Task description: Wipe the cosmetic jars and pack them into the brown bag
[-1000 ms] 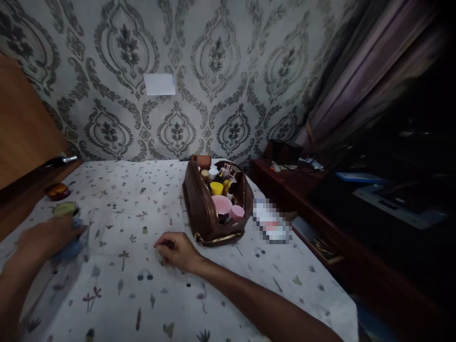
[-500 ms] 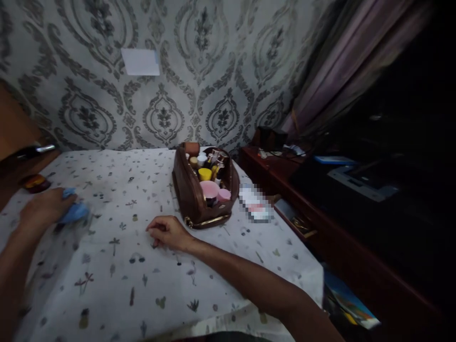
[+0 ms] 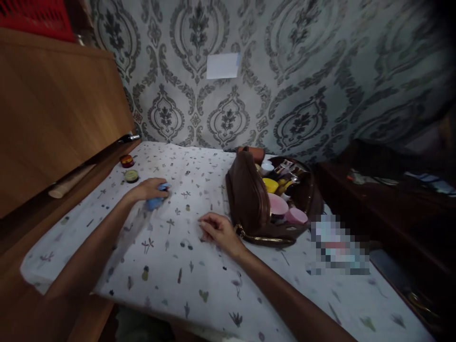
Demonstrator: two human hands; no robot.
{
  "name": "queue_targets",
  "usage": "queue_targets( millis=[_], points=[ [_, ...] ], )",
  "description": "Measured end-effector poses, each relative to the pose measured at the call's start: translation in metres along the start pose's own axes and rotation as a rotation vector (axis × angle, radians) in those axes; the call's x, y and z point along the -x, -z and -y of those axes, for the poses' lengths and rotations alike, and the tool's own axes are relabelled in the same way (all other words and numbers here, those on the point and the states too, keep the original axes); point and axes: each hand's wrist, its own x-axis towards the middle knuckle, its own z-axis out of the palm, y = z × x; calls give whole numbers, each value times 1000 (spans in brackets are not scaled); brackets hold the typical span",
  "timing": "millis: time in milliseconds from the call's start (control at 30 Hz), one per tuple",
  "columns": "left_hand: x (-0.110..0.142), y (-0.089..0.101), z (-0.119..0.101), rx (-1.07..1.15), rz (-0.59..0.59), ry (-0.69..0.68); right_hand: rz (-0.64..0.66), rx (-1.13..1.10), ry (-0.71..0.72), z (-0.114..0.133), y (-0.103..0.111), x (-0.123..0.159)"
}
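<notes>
My left hand (image 3: 149, 188) is closed around a crumpled blue cloth (image 3: 155, 203) on the patterned white tablecloth (image 3: 192, 280). Just beyond that hand stand a small round jar with a yellow-green lid (image 3: 131, 176) and a red-and-amber jar (image 3: 126, 161). Loosely curled, with its fingers a little apart, my right hand (image 3: 221, 232) rests on the tablecloth and holds nothing that I can see. Beside it a brown cosmetic bag (image 3: 247, 194) lies unzipped. Inside are pink-lidded jars (image 3: 277, 204), a yellow jar (image 3: 270, 185), white caps and several small bottles.
A wooden cabinet (image 3: 64, 118) borders the table on the left, with a red basket (image 3: 35, 19) on top. Right of the bag lies a pixelated item (image 3: 338, 244). Dark furniture (image 3: 356, 190) stands at the right. A white card (image 3: 223, 65) is on the wall.
The view has swung left, so the bag and wall card appear farther right. More of the cabinet shows, and the yellow-green-lidded jar is now visible. My left hand still grips the blue cloth.
</notes>
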Motion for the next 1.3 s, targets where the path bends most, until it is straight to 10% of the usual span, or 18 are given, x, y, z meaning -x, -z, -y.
queue_targets(
  millis=[200, 333, 567, 1067, 1300],
  points=[
    [-4, -44, -73, 660, 384, -342, -214, -53, 78, -10, 4, -6],
    [-3, -74, -99, 569, 252, -423, -227, -29, 128, -17, 10, -11],
    [0, -106, -91, 578, 26, -377, -146, -145, 84, -12, 16, -13],
    [-12, -114, -77, 919, -316, -132, -328, -90, 64, -7, 7, -11],
    [12, -109, -97, 639, -70, -689, -292, -7, 100, -5, 7, -9]
  ],
)
